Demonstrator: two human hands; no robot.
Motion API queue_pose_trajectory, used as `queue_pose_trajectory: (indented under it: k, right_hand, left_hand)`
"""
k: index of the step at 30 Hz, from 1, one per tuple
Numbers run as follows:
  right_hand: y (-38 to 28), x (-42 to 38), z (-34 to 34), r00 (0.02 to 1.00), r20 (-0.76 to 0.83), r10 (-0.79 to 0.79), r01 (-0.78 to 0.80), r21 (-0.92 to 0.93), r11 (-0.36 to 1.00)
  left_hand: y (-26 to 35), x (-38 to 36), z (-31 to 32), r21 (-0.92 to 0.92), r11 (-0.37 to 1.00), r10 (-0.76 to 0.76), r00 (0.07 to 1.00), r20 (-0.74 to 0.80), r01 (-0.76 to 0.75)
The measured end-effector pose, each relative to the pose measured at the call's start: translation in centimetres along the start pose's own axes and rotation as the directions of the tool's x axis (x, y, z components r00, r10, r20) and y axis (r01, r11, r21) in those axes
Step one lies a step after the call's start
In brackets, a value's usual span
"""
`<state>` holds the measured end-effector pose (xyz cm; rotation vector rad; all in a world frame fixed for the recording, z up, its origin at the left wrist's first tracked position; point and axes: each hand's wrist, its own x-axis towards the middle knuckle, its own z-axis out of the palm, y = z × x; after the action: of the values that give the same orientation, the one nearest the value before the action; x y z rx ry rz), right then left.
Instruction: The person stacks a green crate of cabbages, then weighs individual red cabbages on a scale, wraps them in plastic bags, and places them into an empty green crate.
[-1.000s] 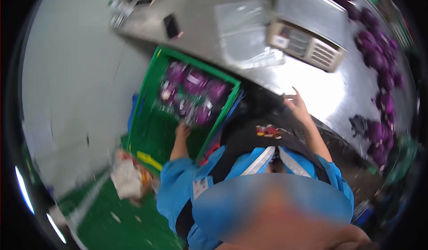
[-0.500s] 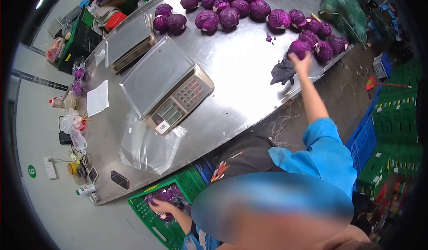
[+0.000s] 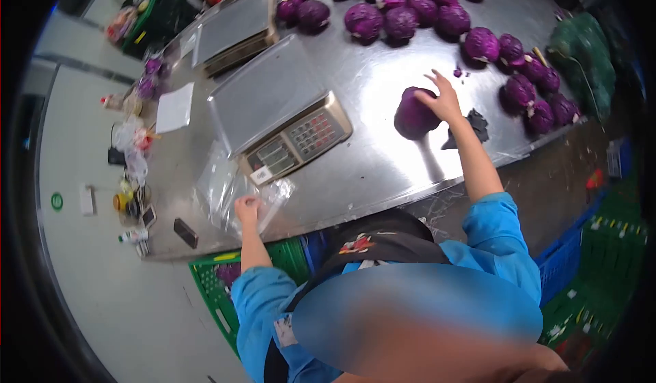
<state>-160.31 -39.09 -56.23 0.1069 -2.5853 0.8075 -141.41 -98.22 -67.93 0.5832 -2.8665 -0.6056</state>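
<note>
On the steel table, my right hand (image 3: 444, 101) is beside a purple cabbage (image 3: 415, 115), its fingers spread and the thumb on the cabbage's upper side. A dark crumpled cloth (image 3: 477, 126) lies just right of my right wrist. My left hand (image 3: 248, 209) is over the clear plastic bags (image 3: 220, 190) at the near edge, its fingers drawn together; whatever they pinch is too small to make out. The nearer scale (image 3: 280, 103), with a keypad, stands between the two hands. Several more purple cabbages (image 3: 400, 23) lie along the far side.
A second scale (image 3: 232, 31) stands behind the first. White paper (image 3: 175, 107), a phone (image 3: 185, 233) and small bottles are at the left. A green crate (image 3: 222, 294) sits below the near edge. A green net sack (image 3: 583, 58) lies at the far right.
My right hand has moved left across the table with a cabbage from the right-hand group. My left hand has left the cabbages in the green crate and come up to the plastic bags.
</note>
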Motion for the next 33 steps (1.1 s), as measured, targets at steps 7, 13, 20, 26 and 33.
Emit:
queue_pose_trajectory:
  k: [7, 13, 20, 26, 33]
  right_hand:
    - [-13.8, -8.6, 3.8, 0.763, 0.346, -0.546, 0.52, 0.174, 0.836]
    - [-22.0, -13.2, 5.8, 0.797, 0.449, -0.404, 0.265, 0.341, 0.902]
    - [-30.2, -18.3, 12.1, 0.542, 0.794, -0.275, -0.581, 0.591, 0.559]
    - [-36.1, -13.6, 7.8, 0.867, 0.488, -0.1, -0.357, 0.749, 0.558]
    - [-40.0, -4.8, -2.7, 0.678, 0.41, -0.61, -0.259, 0.91, 0.323]
  left_hand:
    - [-1.8, -0.3, -1.1, -0.231, 0.962, -0.119, 0.986, 0.119, 0.144]
    - [7.8, -5.7, -6.6, -0.762, 0.623, -0.222, 0.974, 0.04, 0.174]
    - [10.1, -7.0, -12.7, -0.311, 0.853, 0.421, 0.905, -0.068, -0.42]
    - [17.1, -9.3, -22.8, -0.113, 0.577, 0.677, 0.552, -0.487, -0.809]
    - [18.0, -7.8, -21.9, -0.855, 0.271, 0.931, 0.346, 0.116, -0.443]
